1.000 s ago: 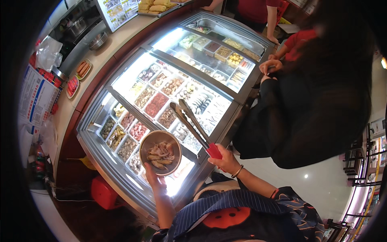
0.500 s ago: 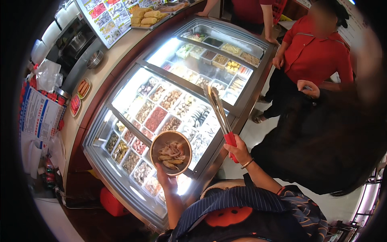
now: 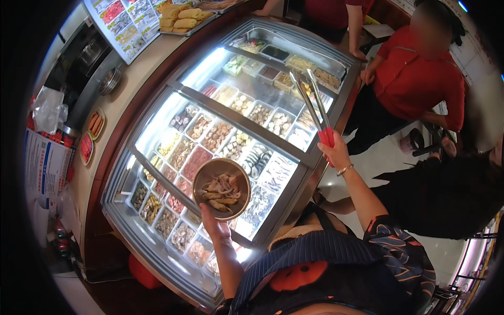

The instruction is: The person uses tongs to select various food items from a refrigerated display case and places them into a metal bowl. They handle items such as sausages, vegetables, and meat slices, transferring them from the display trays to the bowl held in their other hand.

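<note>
My left hand [image 3: 214, 223] is wrapped round the lower rim of a round metal bowl [image 3: 202, 176]. Pale strips and yellowish pieces of food [image 3: 223, 193], perhaps seafood, lie in it. A pair of metal tongs [image 3: 318, 107] with red grips is in my right hand [image 3: 337, 150], raised at the case's front edge. Their tips point away from me and stand apart, with nothing between them. Both hands are above a lit glass display case [image 3: 239, 118] holding several rows of white tubs of food, among them a tub of dark red meat [image 3: 196, 161].
A counter [image 3: 128, 92] runs behind the case, bearing a tray of yellow rolls [image 3: 186, 20], a plate of sausages [image 3: 96, 124] and stacked metal bowls [image 3: 109, 81]. At right stand a person in a red shirt [image 3: 420, 79] and someone in black [image 3: 430, 194]. Another person's hand [image 3: 358, 54] rests on the case's far end.
My right hand with the tongs has moved right and farther away, over the case's front edge. The bowl stays in my left hand. The person in black has shifted right and lower.
</note>
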### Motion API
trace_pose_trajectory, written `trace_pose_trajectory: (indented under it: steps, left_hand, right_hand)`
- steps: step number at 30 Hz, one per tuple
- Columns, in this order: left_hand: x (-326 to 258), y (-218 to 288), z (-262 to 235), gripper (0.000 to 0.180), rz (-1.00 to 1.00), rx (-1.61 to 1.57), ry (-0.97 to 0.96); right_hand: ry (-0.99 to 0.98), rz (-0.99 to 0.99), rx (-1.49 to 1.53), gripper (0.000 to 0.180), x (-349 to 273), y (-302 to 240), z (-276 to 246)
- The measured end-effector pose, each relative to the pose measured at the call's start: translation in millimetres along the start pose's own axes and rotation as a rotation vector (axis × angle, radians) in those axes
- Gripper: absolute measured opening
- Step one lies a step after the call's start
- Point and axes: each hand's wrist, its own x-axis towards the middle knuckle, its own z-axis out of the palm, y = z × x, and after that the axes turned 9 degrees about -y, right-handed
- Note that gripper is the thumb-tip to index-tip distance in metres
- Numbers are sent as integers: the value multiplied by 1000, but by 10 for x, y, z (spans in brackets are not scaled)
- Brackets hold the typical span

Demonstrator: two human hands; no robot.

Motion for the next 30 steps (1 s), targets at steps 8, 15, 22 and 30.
trace_pose_trajectory:
  steps: [8, 15, 22, 30]
  left_hand:
    - [696, -372, 748, 55, 25, 32, 67]
    - [1385, -1007, 1580, 56, 0, 90, 102]
    - [1966, -1397, 2209, 56, -79, 131, 99]
    - [2500, -1592, 2578, 53, -93, 132, 147]
  right_hand:
    - [134, -164, -483, 37, 2354, 648, -818]
    - [10, -247, -612, 42, 4145, 973, -1256]
    - [67, -552, -863, 43, 5611, 1435, -1748]
    - [66, -280, -989, 60, 6508, 1489, -1968]
